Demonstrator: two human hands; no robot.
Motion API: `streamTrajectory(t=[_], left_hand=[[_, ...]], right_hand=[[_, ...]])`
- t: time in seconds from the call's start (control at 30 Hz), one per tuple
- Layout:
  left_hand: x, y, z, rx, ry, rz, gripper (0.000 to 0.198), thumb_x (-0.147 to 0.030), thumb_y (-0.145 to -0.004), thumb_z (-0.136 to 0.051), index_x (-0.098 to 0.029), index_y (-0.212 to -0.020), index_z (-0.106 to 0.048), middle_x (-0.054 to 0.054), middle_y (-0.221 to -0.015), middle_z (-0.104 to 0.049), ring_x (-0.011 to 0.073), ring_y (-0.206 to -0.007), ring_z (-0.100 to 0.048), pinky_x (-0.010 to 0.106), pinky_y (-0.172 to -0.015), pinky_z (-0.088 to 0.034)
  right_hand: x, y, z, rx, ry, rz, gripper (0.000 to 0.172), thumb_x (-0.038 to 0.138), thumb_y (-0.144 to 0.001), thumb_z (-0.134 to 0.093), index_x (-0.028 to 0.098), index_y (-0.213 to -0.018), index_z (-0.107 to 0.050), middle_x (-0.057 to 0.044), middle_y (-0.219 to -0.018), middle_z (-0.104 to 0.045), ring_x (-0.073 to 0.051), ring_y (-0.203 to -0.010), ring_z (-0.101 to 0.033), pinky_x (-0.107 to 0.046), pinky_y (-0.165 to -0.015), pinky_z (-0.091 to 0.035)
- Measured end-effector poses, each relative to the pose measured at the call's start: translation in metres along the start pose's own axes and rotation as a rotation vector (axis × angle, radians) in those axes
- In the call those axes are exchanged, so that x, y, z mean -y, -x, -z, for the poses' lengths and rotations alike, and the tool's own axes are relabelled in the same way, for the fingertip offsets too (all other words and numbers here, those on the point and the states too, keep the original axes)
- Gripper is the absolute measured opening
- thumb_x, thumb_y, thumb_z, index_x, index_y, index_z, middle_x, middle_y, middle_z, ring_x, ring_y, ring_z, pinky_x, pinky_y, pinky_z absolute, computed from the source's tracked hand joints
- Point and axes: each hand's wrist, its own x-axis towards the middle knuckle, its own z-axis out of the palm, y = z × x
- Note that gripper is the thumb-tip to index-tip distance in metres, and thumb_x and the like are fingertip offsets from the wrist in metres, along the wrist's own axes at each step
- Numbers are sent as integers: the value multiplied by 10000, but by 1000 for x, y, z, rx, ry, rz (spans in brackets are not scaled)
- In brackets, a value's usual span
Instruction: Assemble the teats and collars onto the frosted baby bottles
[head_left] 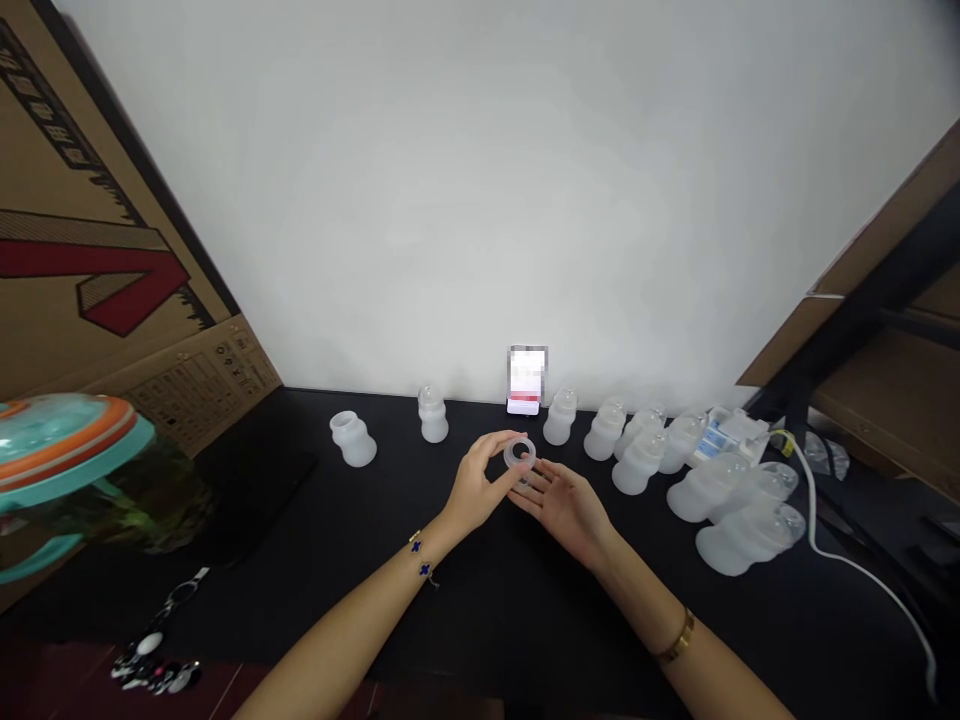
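In the head view, your left hand (474, 487) pinches a clear ring (509, 453) between thumb and fingers, above the surface (330, 545), nearer its back edge. Your right hand (571, 512) is open, palm up, fingers loosely spread beneath the ring; contact cannot be told. A lidless bottle (354, 442) stands toward the back left corner.
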Motion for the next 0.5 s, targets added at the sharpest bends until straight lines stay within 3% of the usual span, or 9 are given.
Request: streamTrajectory(t=[0.27,0.5], left_hand=[[10,2,-3,97,-139,-54,377,-345,-926,-600,-261,-1293,-613,80,-1358,-622,274,-1343,-487,464,-1147,-354],[16,2,-4,162,-182,-84,408,-337,-939,-574,-276,-1342,-577,62,-1397,-599,266,-1388,-443,465,-1159,-336]], right_hand=[[8,4,-9,-7,2,45,343,420,-918,-579,178,-1157,-627,-140,-1178,-710,-292,-1213,-632,-467,-1017,-501],[9,3,-8,1,19,65,295,393,-922,-580,180,-1107,-665,-124,-1128,-732,-284,-1190,-645,-440,-1008,-507]])
